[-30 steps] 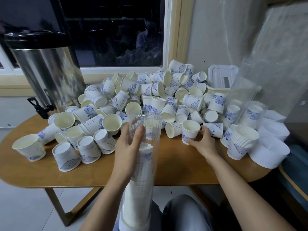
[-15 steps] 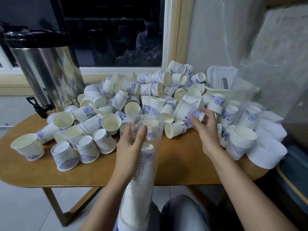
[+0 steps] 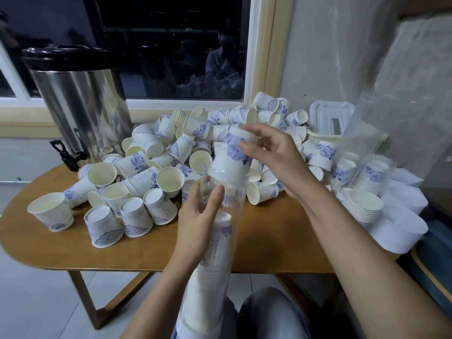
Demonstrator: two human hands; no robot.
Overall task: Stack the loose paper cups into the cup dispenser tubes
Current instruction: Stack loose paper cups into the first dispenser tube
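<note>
Night-dark window (image 3: 171,45) backs a rounded wooden table (image 3: 269,243); a steel hot-water urn (image 3: 80,106) stands at its far left corner; loose paper cups (image 3: 144,140) with blue flower prints lie heaped from the left edge across the middle to the far right, some upright, some tipped, some mouth-down. At the right edge sits a short nested stack (image 3: 364,206), mouths up.

Off the near edge, over the person's lap, the left hand (image 3: 198,221) clasps the clear dispenser tube (image 3: 232,209) just below its mouth, thumb on the near side; the tube is tilted toward the table and already holds a long column of nested cups (image 3: 208,289), bases upward. The right hand (image 3: 271,157) grasps one inverted cup (image 3: 230,160) by its base end, fingers and thumb curled round it; its rim sits at the tube's mouth, seemingly just inside.

This looks like the insertion step, with most of the heap yet to go; next, the cup likely needs lining up with the tube's axis and pushing down until it seats over the column; a skewed rim could jam against the wall.
</note>
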